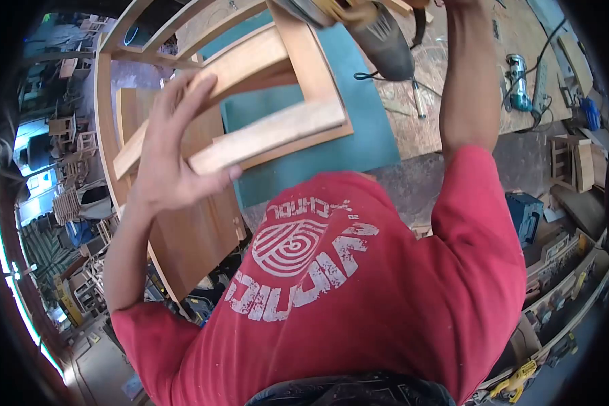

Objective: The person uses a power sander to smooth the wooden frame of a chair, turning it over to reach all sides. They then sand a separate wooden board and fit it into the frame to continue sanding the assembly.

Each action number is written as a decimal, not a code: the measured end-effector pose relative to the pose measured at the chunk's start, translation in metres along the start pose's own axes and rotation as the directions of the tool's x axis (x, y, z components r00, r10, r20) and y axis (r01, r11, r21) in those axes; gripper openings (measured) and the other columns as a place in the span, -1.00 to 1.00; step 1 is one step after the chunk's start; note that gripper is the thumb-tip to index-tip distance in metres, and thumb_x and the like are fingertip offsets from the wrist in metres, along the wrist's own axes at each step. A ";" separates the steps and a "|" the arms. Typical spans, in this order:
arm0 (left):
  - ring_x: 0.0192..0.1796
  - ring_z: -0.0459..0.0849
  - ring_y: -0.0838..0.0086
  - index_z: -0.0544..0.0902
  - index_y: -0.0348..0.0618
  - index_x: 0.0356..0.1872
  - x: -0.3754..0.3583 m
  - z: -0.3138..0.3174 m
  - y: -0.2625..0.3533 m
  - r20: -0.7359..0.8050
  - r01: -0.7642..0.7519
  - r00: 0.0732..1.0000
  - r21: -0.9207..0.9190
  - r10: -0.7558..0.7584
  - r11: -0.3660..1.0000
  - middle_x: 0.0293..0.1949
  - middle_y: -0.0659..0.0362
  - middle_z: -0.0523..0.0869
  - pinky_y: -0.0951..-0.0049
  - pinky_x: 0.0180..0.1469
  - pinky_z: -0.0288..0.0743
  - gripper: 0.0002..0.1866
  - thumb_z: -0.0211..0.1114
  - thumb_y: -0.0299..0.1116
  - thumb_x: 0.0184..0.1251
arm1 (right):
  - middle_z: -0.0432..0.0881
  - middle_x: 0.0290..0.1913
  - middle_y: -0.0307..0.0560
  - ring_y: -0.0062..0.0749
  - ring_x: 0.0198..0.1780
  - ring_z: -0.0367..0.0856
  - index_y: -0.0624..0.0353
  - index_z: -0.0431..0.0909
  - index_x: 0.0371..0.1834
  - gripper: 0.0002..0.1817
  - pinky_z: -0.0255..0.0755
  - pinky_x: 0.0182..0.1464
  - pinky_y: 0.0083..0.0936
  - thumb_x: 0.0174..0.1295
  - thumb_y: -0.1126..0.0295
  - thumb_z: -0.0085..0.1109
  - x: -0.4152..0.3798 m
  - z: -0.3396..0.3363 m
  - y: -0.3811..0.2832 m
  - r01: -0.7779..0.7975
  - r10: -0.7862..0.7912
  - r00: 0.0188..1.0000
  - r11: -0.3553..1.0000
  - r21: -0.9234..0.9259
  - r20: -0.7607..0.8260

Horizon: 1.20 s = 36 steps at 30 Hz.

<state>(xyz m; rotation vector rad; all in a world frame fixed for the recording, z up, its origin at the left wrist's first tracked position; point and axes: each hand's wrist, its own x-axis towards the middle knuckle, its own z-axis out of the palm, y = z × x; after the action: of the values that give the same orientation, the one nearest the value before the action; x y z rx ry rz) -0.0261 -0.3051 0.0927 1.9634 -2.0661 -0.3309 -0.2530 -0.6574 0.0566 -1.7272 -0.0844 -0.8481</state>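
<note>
My left hand (172, 149) is spread across a light wooden frame (271, 135), with the fingers by its upper bar and the thumb against the near end of its lower bar. The frame lies tilted over a teal sheet (369, 128). At the top edge, my right hand (461, 4) is mostly cut off, and its fingers cannot be made out. Close to its left is a grey and yellow power tool (384, 47), blurred and partly out of view.
A larger slatted wooden frame (105, 101) and a brown panel (189, 237) stand at the left. On the worn workbench (413, 128) lie a teal and silver tool (518, 84) and cords. Chairs and wooden parts fill the far left; a toolbox (523, 213) is at the right.
</note>
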 end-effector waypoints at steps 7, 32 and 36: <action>0.50 0.43 -0.08 0.45 -0.14 0.53 0.012 -0.003 -0.011 -0.032 0.019 0.999 0.022 -0.018 1.000 0.45 -0.18 0.42 -0.01 0.51 0.34 0.07 0.61 0.10 -0.07 | 0.69 0.06 -0.17 -0.47 0.09 0.64 0.18 0.46 0.44 -0.04 0.53 0.14 -0.51 -0.15 0.42 0.72 -0.064 0.029 -0.039 0.005 -0.013 0.991 0.999 -0.053 -0.134; 0.49 0.46 0.03 0.65 -0.17 0.33 0.021 -0.002 -0.042 -0.197 -0.051 0.979 -0.022 0.046 0.998 0.43 -0.10 0.51 0.10 0.52 0.33 -0.36 0.41 0.04 0.37 | 0.65 0.13 0.06 -0.23 0.08 0.70 0.17 0.58 0.32 -0.19 0.58 0.15 -0.38 -0.17 0.49 0.61 -0.136 0.124 -0.102 0.077 -0.380 0.887 0.682 -0.727 -0.263; 0.40 0.57 0.15 0.69 -0.22 0.26 -0.009 -0.012 -0.040 -0.137 -0.041 0.991 -0.330 -0.004 0.943 0.27 -0.01 0.69 0.21 0.49 0.35 -0.51 0.17 -0.04 0.59 | 0.62 0.09 0.08 -0.07 -0.03 0.72 -0.11 0.70 0.21 -0.22 0.65 -0.01 -0.28 -0.27 0.53 0.59 -0.143 0.182 -0.120 0.003 -0.473 0.855 0.418 -0.909 -0.214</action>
<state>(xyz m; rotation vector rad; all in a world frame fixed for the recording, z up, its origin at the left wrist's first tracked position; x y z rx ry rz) 0.0165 -0.2976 0.0899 1.7142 -1.8059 -0.4912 -0.3251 -0.4068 0.0566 -2.4775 0.5517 -1.7268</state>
